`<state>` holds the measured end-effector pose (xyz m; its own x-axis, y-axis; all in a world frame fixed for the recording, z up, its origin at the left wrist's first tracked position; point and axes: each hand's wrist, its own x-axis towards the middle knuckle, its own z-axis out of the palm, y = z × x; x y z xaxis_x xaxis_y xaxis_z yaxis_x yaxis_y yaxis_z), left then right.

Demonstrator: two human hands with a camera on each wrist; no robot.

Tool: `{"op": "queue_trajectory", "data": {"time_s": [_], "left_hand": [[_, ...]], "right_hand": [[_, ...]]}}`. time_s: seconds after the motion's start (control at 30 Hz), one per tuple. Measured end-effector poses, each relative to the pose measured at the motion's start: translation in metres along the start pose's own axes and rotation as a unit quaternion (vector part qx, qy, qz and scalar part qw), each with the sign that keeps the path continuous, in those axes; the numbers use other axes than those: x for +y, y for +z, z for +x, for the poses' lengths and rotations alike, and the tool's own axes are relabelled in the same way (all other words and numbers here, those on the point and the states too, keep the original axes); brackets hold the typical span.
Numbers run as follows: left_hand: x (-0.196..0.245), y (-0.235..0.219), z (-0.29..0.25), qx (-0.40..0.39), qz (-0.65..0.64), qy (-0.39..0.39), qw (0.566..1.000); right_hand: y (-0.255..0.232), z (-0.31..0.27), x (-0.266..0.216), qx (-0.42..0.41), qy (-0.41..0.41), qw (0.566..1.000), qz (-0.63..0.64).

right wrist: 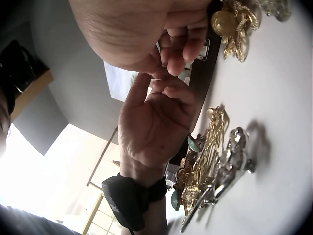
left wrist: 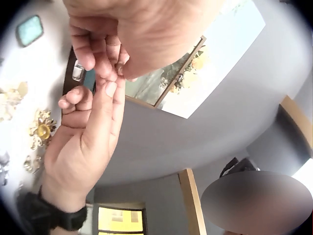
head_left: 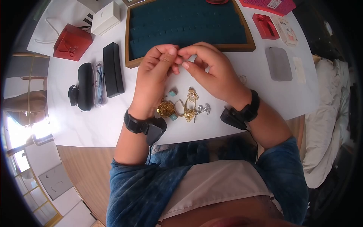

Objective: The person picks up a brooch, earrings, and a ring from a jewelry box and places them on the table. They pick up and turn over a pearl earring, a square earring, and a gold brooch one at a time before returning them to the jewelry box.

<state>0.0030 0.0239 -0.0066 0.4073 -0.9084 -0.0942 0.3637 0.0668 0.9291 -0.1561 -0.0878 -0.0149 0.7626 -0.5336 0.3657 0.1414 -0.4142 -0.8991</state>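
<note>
In the head view my left hand [head_left: 155,73] and right hand [head_left: 213,70] meet fingertip to fingertip near the front edge of a wooden-framed jewelry tray [head_left: 185,26] with dark teal lining. Thumb and fingers of each hand pinch together around something small. A tiny brownish-gold bit [left wrist: 119,68] shows between the left fingertips; its kind I cannot tell. Below the hands lies jewelry: a gold flower-like piece [head_left: 165,108], two teal stone pieces, one being a square [head_left: 172,92], a gold hoop [head_left: 179,108], a gold square piece [head_left: 192,95] and a silver brooch [head_left: 204,109].
Left of the tray stand a black long box [head_left: 113,70], a black case [head_left: 85,87], a red bag [head_left: 73,42] and a white box [head_left: 106,18]. At right lie a red gift box [head_left: 265,26], a grey flat pad [head_left: 278,63] and thin rings [head_left: 242,78].
</note>
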Motion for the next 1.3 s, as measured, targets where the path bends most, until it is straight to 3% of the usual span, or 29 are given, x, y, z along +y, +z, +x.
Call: {"op": "queue_trajectory", "data": {"time_s": [0.17,0.23,0.43,0.53,0.93,1.03,1.13,1.3], "left_hand": [[0.008,0.003,0.0,0.054,-0.016,0.017,0.998],[0.009,-0.002,0.002,0.043,-0.043,0.021,0.998],[0.011,-0.012,0.006,0.021,-0.101,0.02,0.994],[0.01,-0.013,0.006,0.029,-0.108,0.019,0.993],[0.005,-0.011,0.006,0.036,-0.088,0.008,0.995],[0.003,-0.011,0.006,0.031,-0.091,0.01,0.995],[0.006,-0.007,0.006,0.029,-0.079,0.002,0.996],[0.008,-0.006,0.003,-0.009,-0.052,-0.023,0.998]], "right_hand": [[-0.004,0.001,-0.002,-0.013,-0.002,1.0,-0.017],[-0.007,0.002,-0.003,-0.028,-0.013,0.999,-0.036],[-0.02,0.001,-0.028,-0.217,0.026,0.966,-0.136],[-0.016,-0.004,-0.02,-0.211,-0.036,0.962,-0.168],[-0.012,-0.009,-0.009,-0.208,-0.038,0.958,-0.193],[-0.012,-0.008,-0.011,-0.192,-0.039,0.965,-0.177],[-0.011,-0.005,-0.015,-0.166,0.009,0.981,-0.105],[-0.01,0.002,-0.016,-0.069,-0.011,0.998,-0.005]]}}
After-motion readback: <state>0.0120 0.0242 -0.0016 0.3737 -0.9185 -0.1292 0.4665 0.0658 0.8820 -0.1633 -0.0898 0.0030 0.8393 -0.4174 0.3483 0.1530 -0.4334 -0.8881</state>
